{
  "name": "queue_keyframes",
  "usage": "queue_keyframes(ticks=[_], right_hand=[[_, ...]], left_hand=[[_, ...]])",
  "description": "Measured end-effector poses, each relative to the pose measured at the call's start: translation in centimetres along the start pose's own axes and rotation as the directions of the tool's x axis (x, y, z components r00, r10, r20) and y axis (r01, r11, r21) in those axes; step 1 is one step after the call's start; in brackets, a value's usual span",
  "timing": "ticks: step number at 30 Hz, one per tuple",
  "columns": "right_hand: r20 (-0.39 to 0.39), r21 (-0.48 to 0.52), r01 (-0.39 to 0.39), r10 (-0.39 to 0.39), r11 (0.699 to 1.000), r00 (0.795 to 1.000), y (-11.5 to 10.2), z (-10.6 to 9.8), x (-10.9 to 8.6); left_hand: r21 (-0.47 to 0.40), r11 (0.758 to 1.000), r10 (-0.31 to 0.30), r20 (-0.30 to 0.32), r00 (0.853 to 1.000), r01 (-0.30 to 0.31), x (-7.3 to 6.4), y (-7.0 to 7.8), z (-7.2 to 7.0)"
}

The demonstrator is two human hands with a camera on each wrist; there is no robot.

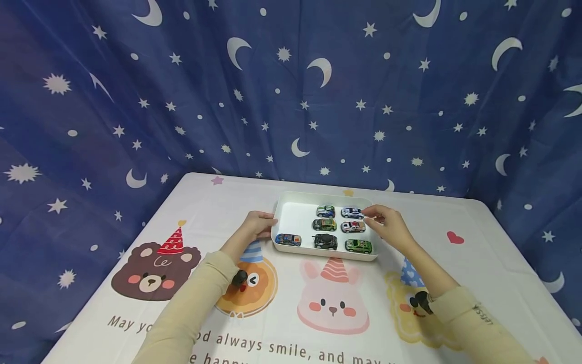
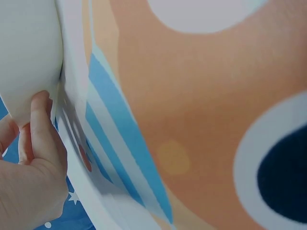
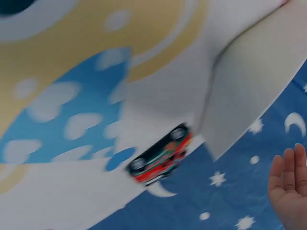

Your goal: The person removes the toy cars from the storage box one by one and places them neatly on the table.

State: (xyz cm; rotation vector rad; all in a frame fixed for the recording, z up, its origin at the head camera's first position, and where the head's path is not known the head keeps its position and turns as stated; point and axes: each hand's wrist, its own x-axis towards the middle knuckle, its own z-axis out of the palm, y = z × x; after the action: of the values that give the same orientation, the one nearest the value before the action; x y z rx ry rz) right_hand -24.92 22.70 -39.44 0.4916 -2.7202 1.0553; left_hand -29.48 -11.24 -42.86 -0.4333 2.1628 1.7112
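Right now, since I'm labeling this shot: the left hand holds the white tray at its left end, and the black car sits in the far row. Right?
Not quite: the head view shows the black car in the near row. The left hand does hold the white tray at its left end.

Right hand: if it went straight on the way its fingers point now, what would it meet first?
Likely the white-and-blue toy car at the back right of the tray. In the head view the right hand has its fingertips at the car's end; depth leaves contact unclear.

The right wrist view blurs the red car [image 3: 160, 155], cropping the tray [image 3: 254, 79].
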Motion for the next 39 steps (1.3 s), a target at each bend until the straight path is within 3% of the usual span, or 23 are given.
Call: queue_keyframes(ticks=[6, 16, 25, 30, 39], right_hand=[[0.036, 0.097, 0.066, -0.069, 0.993, 0.997, -2.1, 1.9, -0.4], [0.08, 0.14, 0.153, -0.165, 0.978, 0.983, -4.9, 4.2, 0.1], [0.137, 0.121, 0.139, -0.156, 0.983, 0.978, -6.4, 6.0, 0.9], [0.208, 0.149, 0.146, -0.176, 0.978, 0.962, -6.8, 7.5, 1.7], [0.308, 0.052, 0.172, -0.179, 0.984, 0.934, -8.0, 9.3, 3.3]], left_hand=[[-0.001, 1.0, -0.004, 0.005, 1.0, 0.004, -0.3, -0.2, 0.1], [0.001, 1.0, 0.004, -0.003, 1.0, -0.004, -0.4, -0.2, 0.4], [0.012, 1.0, -0.004, -0.013, 1.0, 0.004, -0.3, -0.1, 0.3], [0.008, 1.0, -0.005, -0.012, 1.0, 0.005, -0.3, 0.0, 0.3], [-0.002, 1.0, -0.007, -0.012, 1.0, 0.007, -0.2, 0.2, 0.2]])
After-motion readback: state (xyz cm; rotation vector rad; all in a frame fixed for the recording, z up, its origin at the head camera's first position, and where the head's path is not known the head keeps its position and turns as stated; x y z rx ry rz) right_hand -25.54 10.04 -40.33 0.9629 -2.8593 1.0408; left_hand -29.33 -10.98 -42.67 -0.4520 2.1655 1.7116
